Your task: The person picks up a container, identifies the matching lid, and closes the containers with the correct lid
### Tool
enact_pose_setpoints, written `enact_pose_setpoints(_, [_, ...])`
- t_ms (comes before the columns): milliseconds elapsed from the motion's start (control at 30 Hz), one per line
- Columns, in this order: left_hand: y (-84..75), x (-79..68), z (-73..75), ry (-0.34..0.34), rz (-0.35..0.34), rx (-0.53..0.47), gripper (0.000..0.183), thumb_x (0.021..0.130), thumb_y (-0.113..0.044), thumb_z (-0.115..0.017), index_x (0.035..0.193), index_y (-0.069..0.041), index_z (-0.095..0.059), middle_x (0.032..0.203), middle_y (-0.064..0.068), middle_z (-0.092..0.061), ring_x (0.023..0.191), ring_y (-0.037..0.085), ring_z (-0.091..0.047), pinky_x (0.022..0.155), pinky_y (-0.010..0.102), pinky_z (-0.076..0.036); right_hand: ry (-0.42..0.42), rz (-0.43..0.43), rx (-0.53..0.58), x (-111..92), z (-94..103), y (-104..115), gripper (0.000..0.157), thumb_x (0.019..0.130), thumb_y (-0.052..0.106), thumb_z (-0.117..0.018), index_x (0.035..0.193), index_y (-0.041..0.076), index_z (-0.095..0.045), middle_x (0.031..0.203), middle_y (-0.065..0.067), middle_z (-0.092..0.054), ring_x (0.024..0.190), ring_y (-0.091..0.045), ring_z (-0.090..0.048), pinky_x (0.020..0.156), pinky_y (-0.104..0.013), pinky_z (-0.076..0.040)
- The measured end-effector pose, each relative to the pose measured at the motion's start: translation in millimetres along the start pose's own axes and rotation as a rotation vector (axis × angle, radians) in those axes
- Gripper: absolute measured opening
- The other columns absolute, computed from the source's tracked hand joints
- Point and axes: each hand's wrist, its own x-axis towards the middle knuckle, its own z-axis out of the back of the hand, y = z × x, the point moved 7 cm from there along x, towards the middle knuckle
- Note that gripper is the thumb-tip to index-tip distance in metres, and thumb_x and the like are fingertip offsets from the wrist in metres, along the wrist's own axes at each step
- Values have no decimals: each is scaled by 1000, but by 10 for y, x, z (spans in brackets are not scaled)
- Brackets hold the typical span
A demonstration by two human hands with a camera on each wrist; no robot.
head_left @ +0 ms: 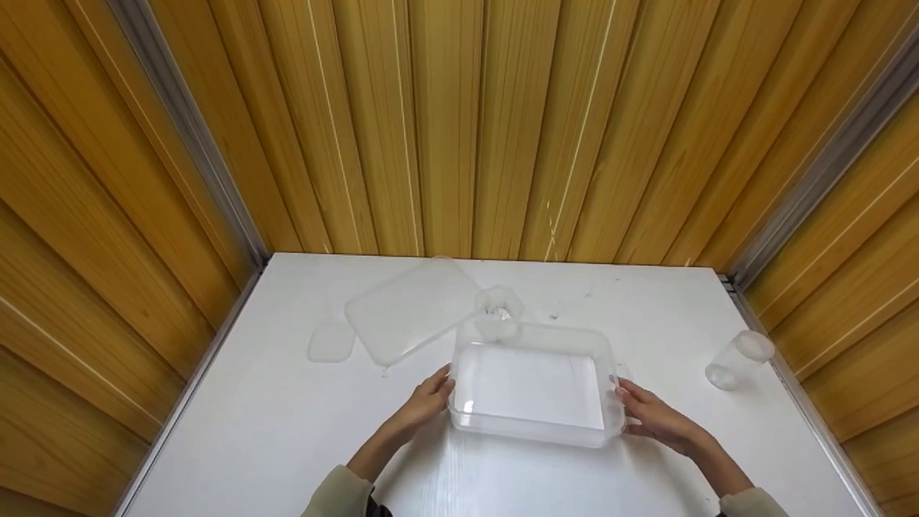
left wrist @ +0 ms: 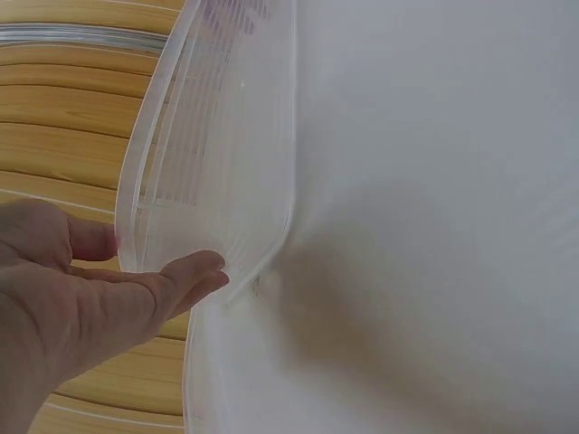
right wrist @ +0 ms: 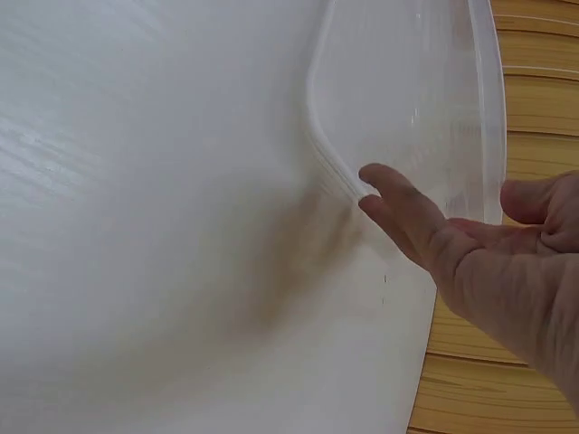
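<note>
A clear, rectangular plastic container (head_left: 531, 429) is held between both hands near the front middle of the table. My left hand (head_left: 429, 397) grips its left end; in the left wrist view the thumb is at the rim and the fingers (left wrist: 194, 271) reach along the wall toward the base. At the opposite end, my right hand (head_left: 657, 416) holds the container in the same way, its fingers (right wrist: 393, 194) by the bottom edge and the thumb up at the rim. The container's open top faces up, and white tabletop shows through its base.
Behind the container lie a large clear rectangular lid (head_left: 413, 309) and a smaller squarish lid (head_left: 331, 342). A small clear tub (head_left: 499, 301) stands by the container's back edge. At the far right is a clear cylindrical jar (head_left: 736, 362). Wood-patterned panels (head_left: 445, 129) enclose the white table (head_left: 237, 445).
</note>
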Motion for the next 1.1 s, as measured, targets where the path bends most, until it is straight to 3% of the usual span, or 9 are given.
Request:
enact_pose_setpoints(200, [1, 129, -23, -47, 15, 43, 58, 112, -18, -32, 159, 8, -12, 158, 39, -29, 146, 51, -35, 116, 59, -38, -194, 26, -86, 93, 64, 52, 59, 114, 26, -28, 157, -11, -14, 157, -41, -27, 143, -57, -35, 110, -60, -45])
enact_pose_setpoints(400, [21, 146, -54, -20, 22, -36, 59, 113, -20, -31, 161, 6, -9, 160, 39, -24, 149, 52, -29, 119, 61, -32, -288, -22, -61, 186, 59, -7, 58, 114, 31, -20, 159, -7, -16, 158, -38, -28, 144, -55, -36, 111, -58, -45])
enact_pose_setpoints(667, [21, 118, -95, -3, 24, -95, 59, 113, -20, -31, 161, 6, -8, 163, 37, -18, 151, 52, -23, 119, 63, -29, -325, -48, -77, 207, 58, -49, 63, 113, 37, -15, 161, -4, -10, 163, -37, -14, 148, -57, -24, 114, -62, -40])
enact_pose_setpoints(900, [-16, 115, -52, 120, 67, -116, 66, 112, -28, -37, 161, 6, -8, 163, 35, -22, 152, 52, -23, 121, 63, -27, -353, -45, -201, 151, 77, -69, 65, 112, 41, -11, 160, -3, -14, 163, -36, -15, 149, -57, -20, 116, -67, -33])
enact_pose_setpoints(1000, [-23, 147, 141, 57, 76, -66, 61, 111, -29, -41, 156, 9, -25, 159, 35, -32, 147, 50, -34, 118, 56, -37, -374, -48, -228, 133, 92, -84, 66, 112, 42, -11, 160, -3, -18, 162, -36, -18, 148, -57, -22, 116, -67, -33])
enact_pose_setpoints(1100, [-23, 179, 539, -144, 52, -2, 50, 110, -22, -45, 145, 13, -43, 150, 35, -45, 138, 48, -46, 111, 52, -47, -382, -58, -231, 131, 86, -108, 67, 112, 44, -12, 159, -3, -19, 162, -36, -18, 148, -57, -23, 116, -66, -35])
